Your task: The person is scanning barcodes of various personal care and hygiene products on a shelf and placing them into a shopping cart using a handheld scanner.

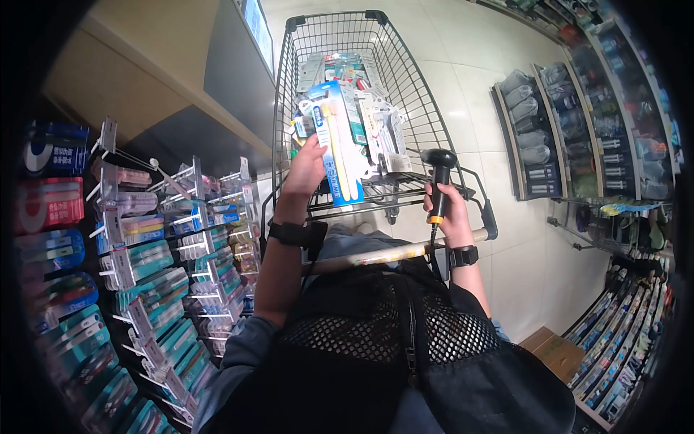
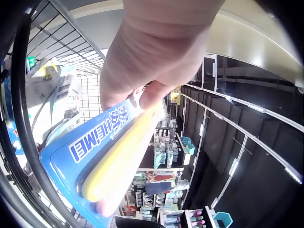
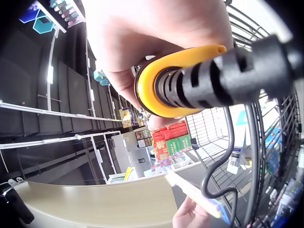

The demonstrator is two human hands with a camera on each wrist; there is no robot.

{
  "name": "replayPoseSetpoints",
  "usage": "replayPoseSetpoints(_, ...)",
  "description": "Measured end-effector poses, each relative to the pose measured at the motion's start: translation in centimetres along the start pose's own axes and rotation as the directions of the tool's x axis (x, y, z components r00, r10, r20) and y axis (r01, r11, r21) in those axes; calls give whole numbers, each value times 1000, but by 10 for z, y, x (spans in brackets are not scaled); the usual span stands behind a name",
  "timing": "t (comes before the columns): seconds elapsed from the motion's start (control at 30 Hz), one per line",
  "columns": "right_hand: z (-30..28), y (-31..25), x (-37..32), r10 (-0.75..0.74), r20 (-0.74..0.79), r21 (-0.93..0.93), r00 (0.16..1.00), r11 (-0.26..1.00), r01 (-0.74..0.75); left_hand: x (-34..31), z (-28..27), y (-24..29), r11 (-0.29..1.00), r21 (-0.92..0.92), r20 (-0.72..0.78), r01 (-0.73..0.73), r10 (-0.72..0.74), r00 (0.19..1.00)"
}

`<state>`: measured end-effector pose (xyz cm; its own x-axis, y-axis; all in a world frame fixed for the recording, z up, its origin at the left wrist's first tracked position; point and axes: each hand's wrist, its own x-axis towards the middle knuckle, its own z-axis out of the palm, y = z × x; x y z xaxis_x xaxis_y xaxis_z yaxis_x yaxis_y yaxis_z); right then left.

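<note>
My left hand (image 1: 309,165) pinches a blue toothbrush pack (image 1: 337,145) by its edge, over the near end of the shopping cart (image 1: 426,94). Yellow and pale toothbrush handles show through its clear front; in the left wrist view the pack (image 2: 90,166) slants down from thumb and fingers. Curled round the black handle of a barcode scanner (image 1: 439,184), my right hand (image 1: 455,211) stays near the cart's push bar. The scanner's yellow-orange base and black cord (image 3: 209,78) fill the middle of the right wrist view. Several packaged goods (image 1: 350,72) lie in the cart.
Racks of hanging toothbrush packs (image 1: 155,289) line the left side. A counter (image 1: 144,65) with a screen (image 1: 257,29) stands beyond them. At right are shelves of bagged goods (image 1: 531,116) and a cardboard box (image 1: 553,353) low down. Tiled floor (image 1: 477,79) runs between.
</note>
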<state>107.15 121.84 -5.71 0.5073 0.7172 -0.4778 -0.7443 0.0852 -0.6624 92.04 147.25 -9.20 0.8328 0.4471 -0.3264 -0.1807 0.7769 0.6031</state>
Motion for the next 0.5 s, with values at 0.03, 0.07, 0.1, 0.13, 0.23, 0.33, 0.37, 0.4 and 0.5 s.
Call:
replayPoseSetpoints(0.03,0,0,0,1,0,-2,1000,1000,-1,0,2,0,998,-66,-29,-2,0,1000)
replayPoseSetpoints(0.07,-1,0,0,2,-3,-4,1000,1000,-2,4,-4,-2,998,-68,-31,-2,0,1000)
replayPoseSetpoints(0.1,-1,0,0,3,-7,-5,1000,1000,-3,9,-15,-6,981,-195,-81,13,-29,996)
replayPoseSetpoints(0.13,-1,0,1,4,-8,-6,1000,1000,-4,10,-19,-5,947,-319,-126,21,-64,990)
replayPoseSetpoints(0.23,0,0,1,11,3,2,1000,1000,-11,4,-31,-2,878,-467,207,108,-10,978)
replayPoseSetpoints(0.33,2,-1,0,4,-14,-7,1000,1000,-4,-6,-4,12,903,-422,132,83,-29,991)
replayPoseSetpoints(0.37,3,-1,0,4,-11,-9,1000,1000,-4,-8,2,14,899,-426,133,100,-47,990)
replayPoseSetpoints(0.4,3,-1,0,3,-7,-10,1000,1000,-3,-10,10,16,899,-427,132,101,-48,990)
replayPoseSetpoints(0.5,4,1,0,-12,-46,-67,999,998,9,-14,25,20,919,-388,-13,71,-82,997)
